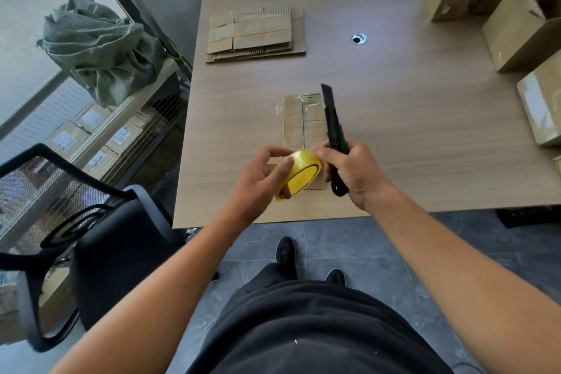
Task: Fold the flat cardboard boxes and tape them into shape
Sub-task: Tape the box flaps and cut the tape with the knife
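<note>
Box [303, 121] lies flat on desk [409, 136], centre of frame. Its long axis runs up-down in frame, away from the person. The far end shows clear tape, with a bit overhanging at the upper-left corner. The near end is hidden behind the roll and hands. Box is near the desk's lower edge and well in from the left edge. Bare desk to its right and above it, up to the flat stack.

Left hand [261, 176] curls round the yellow tape roll [299, 174], thumb on the outer band, over the box's near end. Roll is tilted, open face toward the lower right. Right hand [355, 173] is fisted round the knife [332, 130], with fingertips reaching the roll's top edge; can't tell if they pinch tape. Knife is dark, long axis roughly parallel to the box, tip pointing up frame, just beside the box's right edge.

Flat stack [256, 35] is upper centre, square to the desk, near its left edge. Grommet [359, 38] is to the stack's right. Made-up boxes [516, 15] crowd the upper right and right edge. The top one is open with flaps up; contents can't tell.

Left of the desk: shelf [136, 94] with labelled cartons [69, 136] below and a green sack [100, 45] on top. Chair [100, 237] is lower left, close to the desk corner.
</note>
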Available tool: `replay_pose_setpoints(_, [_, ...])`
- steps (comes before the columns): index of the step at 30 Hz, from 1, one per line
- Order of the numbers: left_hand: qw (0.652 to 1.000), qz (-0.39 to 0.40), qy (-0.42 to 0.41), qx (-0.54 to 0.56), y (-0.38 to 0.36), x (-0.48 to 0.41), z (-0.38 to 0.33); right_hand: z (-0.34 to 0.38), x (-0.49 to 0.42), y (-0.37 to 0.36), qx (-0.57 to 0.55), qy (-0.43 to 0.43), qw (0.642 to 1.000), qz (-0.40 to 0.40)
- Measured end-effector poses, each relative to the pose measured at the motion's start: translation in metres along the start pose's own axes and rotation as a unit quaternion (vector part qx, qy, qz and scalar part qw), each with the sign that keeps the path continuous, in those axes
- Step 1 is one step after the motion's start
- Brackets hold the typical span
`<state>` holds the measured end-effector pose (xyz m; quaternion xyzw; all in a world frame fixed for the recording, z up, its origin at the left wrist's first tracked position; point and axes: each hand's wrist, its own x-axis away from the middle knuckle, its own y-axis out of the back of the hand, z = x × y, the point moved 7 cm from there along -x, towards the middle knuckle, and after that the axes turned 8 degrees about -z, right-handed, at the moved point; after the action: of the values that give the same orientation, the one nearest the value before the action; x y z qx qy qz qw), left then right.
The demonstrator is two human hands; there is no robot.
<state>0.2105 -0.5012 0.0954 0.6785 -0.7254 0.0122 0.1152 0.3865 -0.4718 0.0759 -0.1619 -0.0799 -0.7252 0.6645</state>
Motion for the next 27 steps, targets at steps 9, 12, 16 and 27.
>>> replay_pose_setpoints(9, [0.869, 0.157, -0.080, -0.462, 0.062, -0.073, -0.021, -0.010, -0.015, 0.061, -0.001, -0.015, 0.992, -0.128])
replay_pose_setpoints(12, [0.846, 0.202, -0.075, -0.487, 0.054, -0.108, -0.011, -0.027, -0.032, 0.058, 0.028, -0.043, 0.983, -0.176])
replay_pose_setpoints(16, [0.835, 0.193, -0.061, -0.512, 0.044, -0.145, 0.013, -0.050, -0.062, 0.049, 0.067, -0.090, 0.972, -0.204])
replay_pose_setpoints(27, [0.888, 0.155, -0.015, -0.432, 0.034, -0.167, 0.095, -0.107, -0.091, 0.043, 0.125, -0.185, 0.956, -0.191])
